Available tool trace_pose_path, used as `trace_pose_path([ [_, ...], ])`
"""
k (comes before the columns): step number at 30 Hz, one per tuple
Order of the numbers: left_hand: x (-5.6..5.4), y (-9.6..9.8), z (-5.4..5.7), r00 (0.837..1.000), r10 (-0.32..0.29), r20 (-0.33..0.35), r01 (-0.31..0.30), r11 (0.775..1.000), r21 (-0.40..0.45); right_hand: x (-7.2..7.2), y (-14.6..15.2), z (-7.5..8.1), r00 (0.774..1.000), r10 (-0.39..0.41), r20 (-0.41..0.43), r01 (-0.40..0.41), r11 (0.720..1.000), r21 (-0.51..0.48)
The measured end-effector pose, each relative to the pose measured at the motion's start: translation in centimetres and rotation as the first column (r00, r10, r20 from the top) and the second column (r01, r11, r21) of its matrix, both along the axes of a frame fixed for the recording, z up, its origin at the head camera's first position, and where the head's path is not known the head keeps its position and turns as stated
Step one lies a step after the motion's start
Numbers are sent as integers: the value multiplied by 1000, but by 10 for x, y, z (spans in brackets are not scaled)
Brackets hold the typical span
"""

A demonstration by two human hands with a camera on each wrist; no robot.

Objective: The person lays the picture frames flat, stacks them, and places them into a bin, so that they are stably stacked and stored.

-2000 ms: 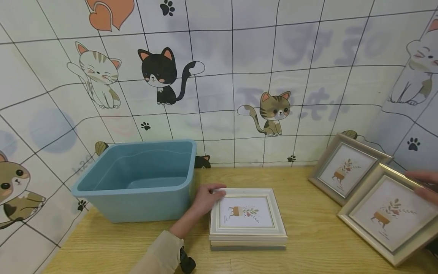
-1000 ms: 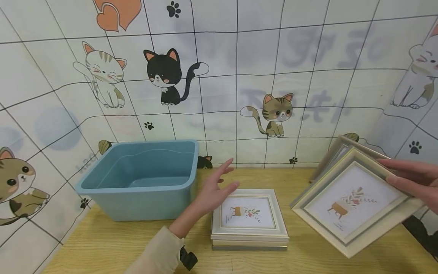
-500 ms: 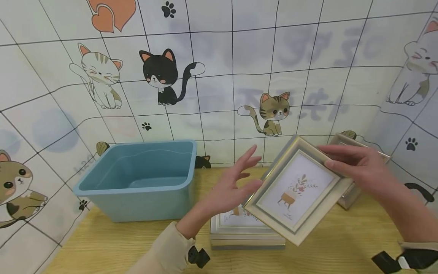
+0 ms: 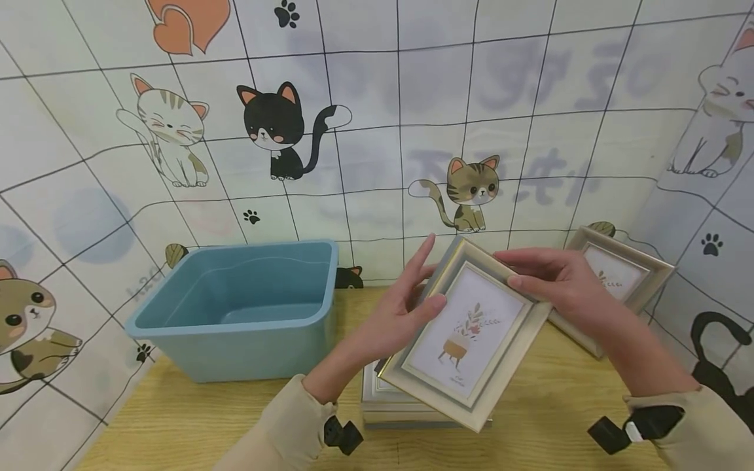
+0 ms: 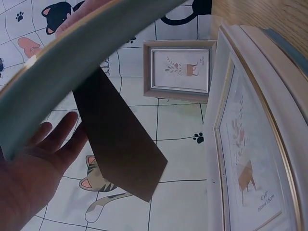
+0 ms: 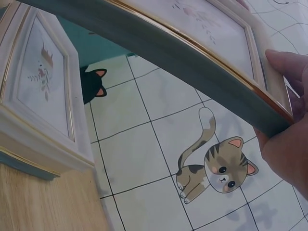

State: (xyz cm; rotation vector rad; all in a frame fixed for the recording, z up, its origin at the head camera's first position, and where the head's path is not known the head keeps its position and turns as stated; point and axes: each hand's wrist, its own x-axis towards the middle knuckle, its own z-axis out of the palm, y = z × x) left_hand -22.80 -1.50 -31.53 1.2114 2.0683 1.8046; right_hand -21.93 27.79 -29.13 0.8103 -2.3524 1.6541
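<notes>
Wall: white, grid-lined, printed with cartoon cats.
Desk: pale wood, blue tub at left.
Held frame: cream with gold edging, tilted above the frame stack, partly hiding it.
Right hand: pinches the held frame's upper right edge.
Left hand: fingers spread, at the held frame's left edge; cannot tell if touching.
Leaning frame: against the wall, right.

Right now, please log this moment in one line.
right hand: holds picture frame; left hand: at frame's side; frame stack: on table; blue tub: left of stack
</notes>
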Motion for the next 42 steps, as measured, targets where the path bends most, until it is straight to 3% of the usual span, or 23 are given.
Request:
trace_pose_path([
  [3, 0, -1, 1, 1000, -20, 14, 20, 1000, -9, -2, -5, -2, 1000, 8, -5, -8, 1000, -4],
  [13, -1, -4, -4, 996, -59, -64, 54, 996, -64, 2, -8, -8, 999, -45, 24, 44, 998, 33],
  [35, -4, -7, -14, 990, -138, 33, 139, 990, -8, 7, -3, -13, 998, -59, -13, 58, 997, -44],
  [42, -8, -11, -21, 987, -155, 53, 154, 988, 14, 11, 1, -16, 991, -130, -22, 130, 991, -21],
])
